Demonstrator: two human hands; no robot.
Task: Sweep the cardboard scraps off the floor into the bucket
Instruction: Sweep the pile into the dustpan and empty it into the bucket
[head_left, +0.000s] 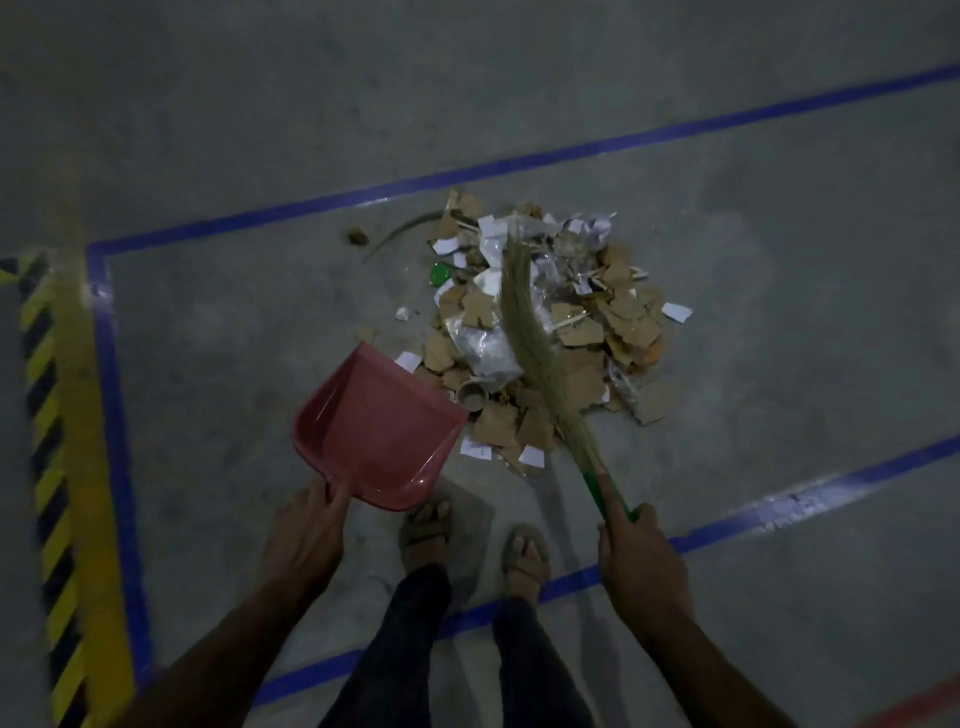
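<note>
A heap of brown cardboard scraps (587, 332) mixed with white paper and clear plastic lies on the grey concrete floor. My left hand (306, 530) grips the rear edge of a pink dustpan (379, 426), whose open mouth touches the heap's near left side. My right hand (639, 561) grips the green handle of a grass broom (524, 322); its bristles lie across the middle of the heap. No bucket is in view.
Blue tape lines (519, 163) frame the floor patch around the heap. A yellow and black hazard stripe (52, 467) runs down the left. My two sandalled feet (426, 530) stand just behind the dustpan. A green cap (440, 274) lies at the heap's left edge.
</note>
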